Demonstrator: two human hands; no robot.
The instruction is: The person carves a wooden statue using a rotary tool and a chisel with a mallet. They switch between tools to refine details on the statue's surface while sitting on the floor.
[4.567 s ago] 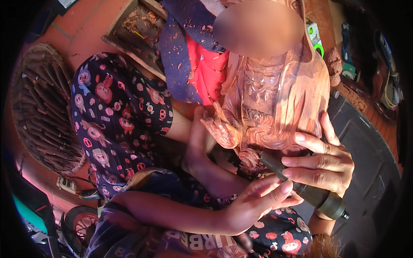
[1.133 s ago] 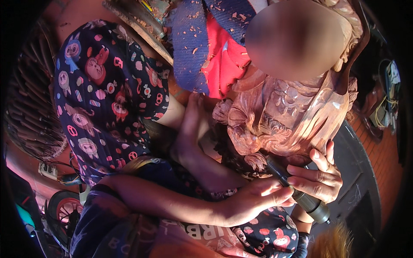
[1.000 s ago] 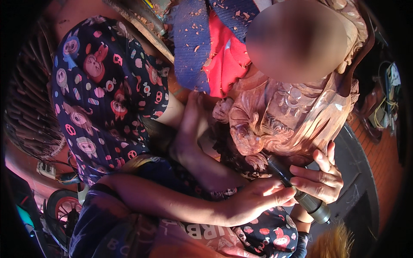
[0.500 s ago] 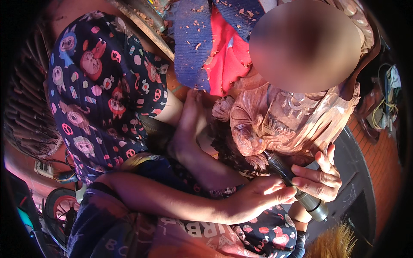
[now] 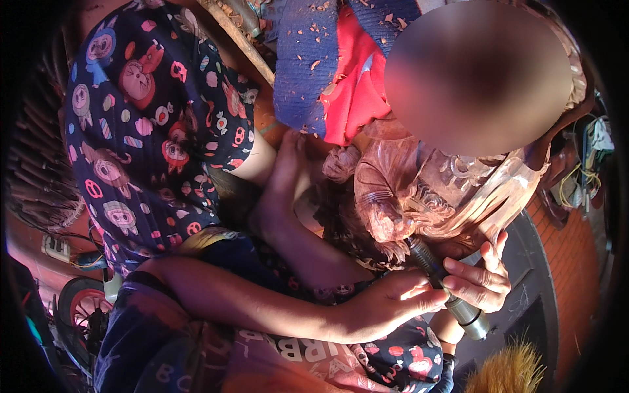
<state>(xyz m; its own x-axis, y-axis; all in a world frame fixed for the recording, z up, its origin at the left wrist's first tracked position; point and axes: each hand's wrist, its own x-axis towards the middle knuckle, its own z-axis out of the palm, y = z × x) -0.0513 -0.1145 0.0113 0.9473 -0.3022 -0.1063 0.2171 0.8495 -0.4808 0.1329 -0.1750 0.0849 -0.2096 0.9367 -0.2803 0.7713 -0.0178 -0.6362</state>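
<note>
In the head view, the left hand has its grip clamped on a dark cylindrical tool, and the right hand curls its fingers over the same barrel, its thumb hidden. The tool's front end meets the carved wooden statue, left of the dark panel's curved right edge.

I can't see the tool tip: lost against the carving, contact unclear. Carving's top is blurred to an oval. Right hand: thumb hidden. Left hand: some fingers out of sight. Dark rim swallows part of the rods; lower edge cuts the yellow tuft.
</note>
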